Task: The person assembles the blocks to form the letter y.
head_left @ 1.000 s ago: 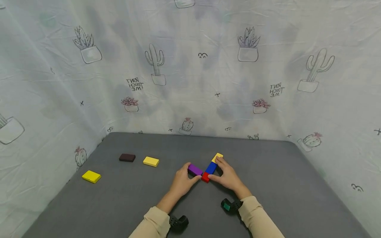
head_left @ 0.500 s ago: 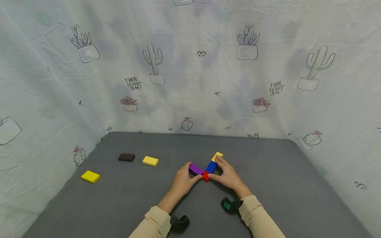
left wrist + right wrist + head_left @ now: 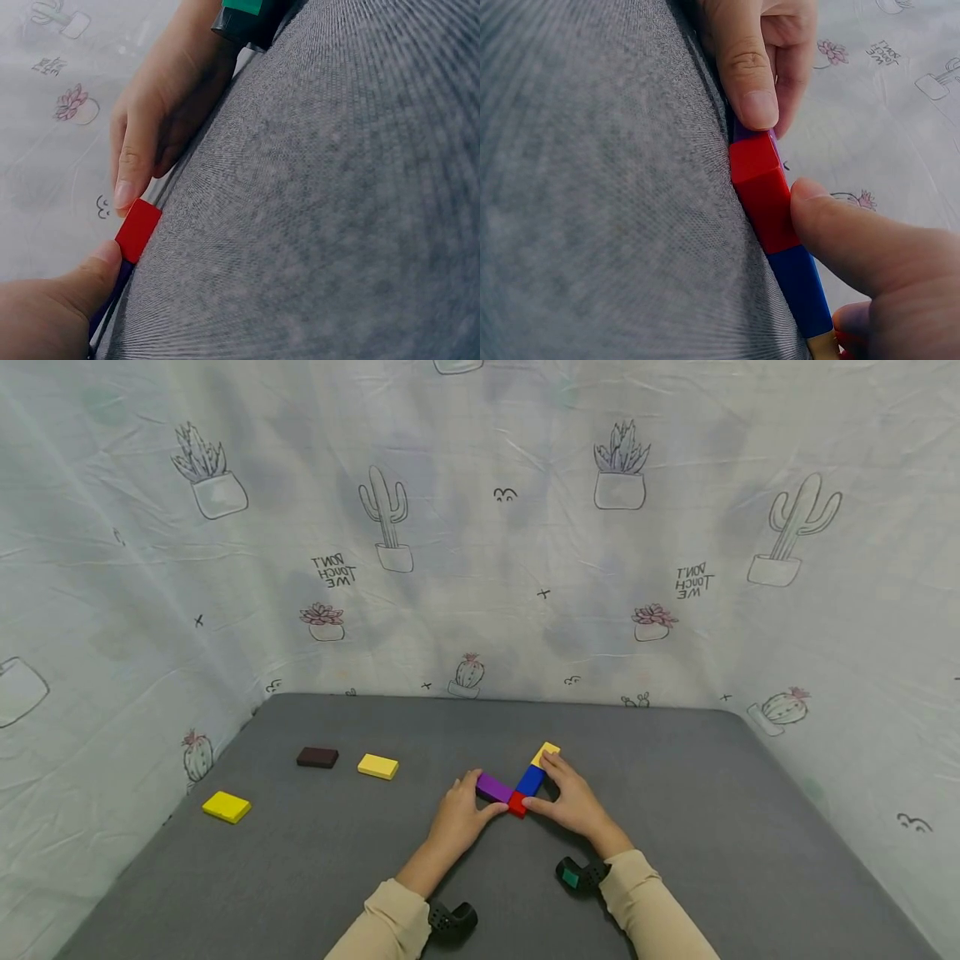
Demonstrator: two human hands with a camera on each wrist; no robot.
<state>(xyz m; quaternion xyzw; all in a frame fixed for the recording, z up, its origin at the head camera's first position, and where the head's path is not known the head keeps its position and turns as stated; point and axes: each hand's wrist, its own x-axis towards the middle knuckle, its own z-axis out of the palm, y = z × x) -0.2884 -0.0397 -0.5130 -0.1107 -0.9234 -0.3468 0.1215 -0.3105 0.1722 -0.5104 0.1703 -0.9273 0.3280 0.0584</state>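
A bright yellow block (image 3: 227, 807), dark block (image 3: 317, 757) and pale yellow block (image 3: 378, 767) lie on the table (image 3: 712, 827); the left hand (image 3: 458, 820) pinches a purple block (image 3: 495, 788), touching a red block (image 3: 517, 803); the right hand (image 3: 574, 803) grips the red-blue-yellow row (image 3: 530, 781).

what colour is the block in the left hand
The block is purple, clearest in the head view.
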